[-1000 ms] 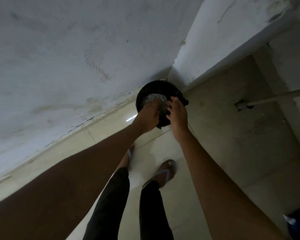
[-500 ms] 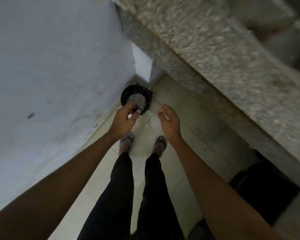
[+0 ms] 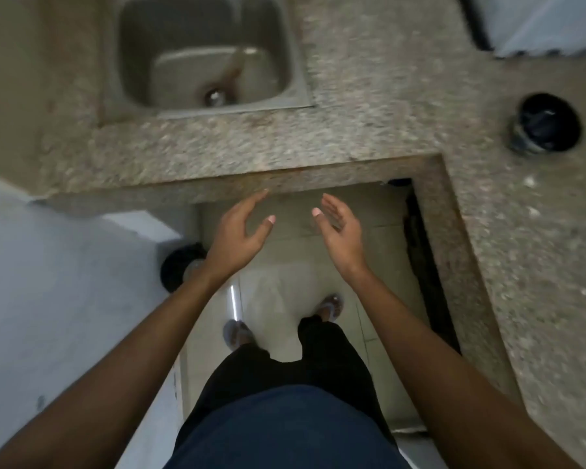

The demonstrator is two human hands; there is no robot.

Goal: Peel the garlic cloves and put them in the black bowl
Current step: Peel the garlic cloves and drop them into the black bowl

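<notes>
**Inspector:** Hands were both empty at the time of inspection. The left hand (image 3: 238, 235) and the right hand (image 3: 339, 231) hung apart over the floor, just short of the counter (image 3: 369, 106) edge, fingers loose and spread, palms turned partly toward each other, gripping nothing.

**Clerk:** And the task's own items?

**Inspector:** No garlic cloves were visible anywhere in the head view. A black round vessel (image 3: 544, 122) stood on the counter, well to the right of the hands; I judged it the likely black bowl, though blur kept me from seeing what it held. A second dark round container (image 3: 180, 267) sat on the floor by the white wall, partly hidden behind the left wrist. Its contents could not be made out.

**Clerk:** The sink?

**Inspector:** The sink (image 3: 298, 79) lay straight ahead, basin wet-looking, drain showing.

**Clerk:** What step was in hand, in your opinion?

**Inspector:** Between steps, I judged: hands free, body square to the counter. To do it well, the person would need to locate the cloves first, work close beside the bowl on the counter, and keep the skins separate from the peeled cloves, so nothing dropped to the floor.
</notes>
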